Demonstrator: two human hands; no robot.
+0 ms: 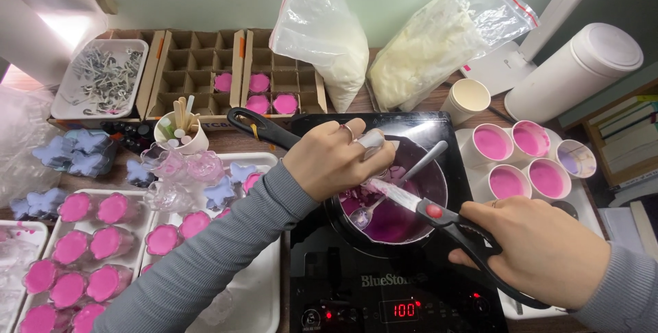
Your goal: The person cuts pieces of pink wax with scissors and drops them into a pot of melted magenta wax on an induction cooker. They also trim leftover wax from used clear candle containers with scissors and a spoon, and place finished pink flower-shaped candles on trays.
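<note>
We are gripping black-handled scissors (pixel 439 213) in our right hand (pixel 541 247), their blades reaching left over the small pot (pixel 391 192) of purple liquid on the black cooktop (pixel 363 285). Our left hand (pixel 336 158) is pinching a small white piece (pixel 372 140) above the pot's far rim. A spoon (pixel 391 189) is resting inside. Pink-filled cups (pixel 521 158) are standing just right of it.

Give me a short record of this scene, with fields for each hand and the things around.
left hand: holds a small pale piece over the pot
right hand: grips black scissors, blades at the piece
pot: purple liquid, spoon inside, on a black cooktop
left: trays of pink moulded pieces
right: cups of pink filling
</note>
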